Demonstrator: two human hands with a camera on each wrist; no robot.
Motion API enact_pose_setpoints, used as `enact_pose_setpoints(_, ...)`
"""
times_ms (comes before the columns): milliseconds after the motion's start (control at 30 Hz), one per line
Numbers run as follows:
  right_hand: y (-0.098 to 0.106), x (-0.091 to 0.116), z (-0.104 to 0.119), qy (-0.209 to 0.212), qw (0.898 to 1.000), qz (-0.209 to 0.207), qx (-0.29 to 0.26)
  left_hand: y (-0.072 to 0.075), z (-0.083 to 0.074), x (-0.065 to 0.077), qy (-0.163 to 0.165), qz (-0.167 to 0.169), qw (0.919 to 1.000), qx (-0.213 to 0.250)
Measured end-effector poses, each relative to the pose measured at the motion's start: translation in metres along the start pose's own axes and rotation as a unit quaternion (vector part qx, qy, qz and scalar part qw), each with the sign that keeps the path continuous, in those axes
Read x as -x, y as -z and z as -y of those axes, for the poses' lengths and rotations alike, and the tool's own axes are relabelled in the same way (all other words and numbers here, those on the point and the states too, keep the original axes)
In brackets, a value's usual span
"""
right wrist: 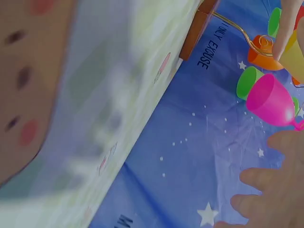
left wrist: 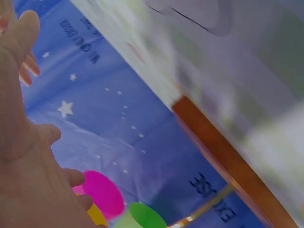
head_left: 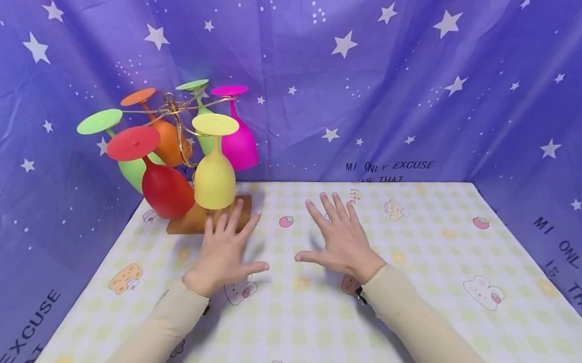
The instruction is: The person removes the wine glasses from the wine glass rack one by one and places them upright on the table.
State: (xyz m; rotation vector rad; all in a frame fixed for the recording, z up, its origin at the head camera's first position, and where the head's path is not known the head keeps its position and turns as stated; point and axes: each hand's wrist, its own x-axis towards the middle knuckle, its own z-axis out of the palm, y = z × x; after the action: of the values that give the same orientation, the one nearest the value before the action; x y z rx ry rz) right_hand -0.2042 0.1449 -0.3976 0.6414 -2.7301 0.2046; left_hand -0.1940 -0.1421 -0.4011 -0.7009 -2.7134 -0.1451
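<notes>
A person's left hand [head_left: 223,260] and right hand [head_left: 343,243] hovered above a checked surface [head_left: 521,323], fingers spread wide, holding nothing. At the back left, just beyond the left fingertips, an upside-down yellow goblet [head_left: 214,180] hung from a gold wire rack [head_left: 171,104]. It looked light, stiff and smooth, probably plastic, best taken by the bowl. A red goblet [head_left: 168,192] beside it and a magenta goblet [head_left: 240,144] behind it crowded the reach; a wooden base [head_left: 195,222] lay below, a starry purple curtain [head_left: 299,143] beyond.
</notes>
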Motion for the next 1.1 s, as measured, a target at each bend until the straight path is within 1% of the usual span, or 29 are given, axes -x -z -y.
enact_pose_setpoints(100, -0.004, -0.011, 0.007, -0.002, 1.000, 0.016, -0.021, 0.002, 0.014, 0.005, 0.003, -0.005, 1.0000, -0.001)
enact_pose_setpoints(333, -0.010, -0.041, 0.024, -0.032, 0.995, 0.059, -0.071, 0.007, 0.046, 0.014, 0.019, -0.020, 0.9994, 0.020)
enact_pose_setpoints(467, -0.012, -0.055, 0.034, -0.036, 0.992, 0.081, -0.088, 0.009, 0.059, 0.017, 0.038, -0.021, 0.9986, 0.031)
enact_pose_setpoints(633, -0.020, -0.072, 0.049, -0.034, 0.990, 0.095, -0.094, 0.008, 0.074, 0.022, 0.055, -0.030, 0.9978, 0.020)
enact_pose_setpoints(733, -0.025, -0.081, 0.057, -0.043, 0.988, 0.099, -0.108, 0.006, 0.083, 0.024, 0.054, -0.039, 0.9976, 0.015)
enact_pose_setpoints(833, -0.030, -0.089, 0.063, -0.059, 0.985, 0.102, -0.128, 0.003, 0.093, 0.025, 0.046, -0.061, 0.9968, 0.022)
enact_pose_setpoints(967, -0.037, -0.100, 0.069, -0.075, 0.979, 0.111, -0.155, 0.001, 0.108, 0.021, 0.035, -0.090, 0.9941, 0.050)
enact_pose_setpoints(1033, -0.041, -0.105, 0.071, -0.089, 0.974, 0.113, -0.177, -0.001, 0.115, 0.018, 0.044, -0.096, 0.9919, 0.071)
enact_pose_setpoints(1100, -0.044, -0.111, 0.072, -0.109, 0.966, 0.113, -0.204, -0.002, 0.121, 0.014, 0.063, -0.096, 0.9883, 0.100)
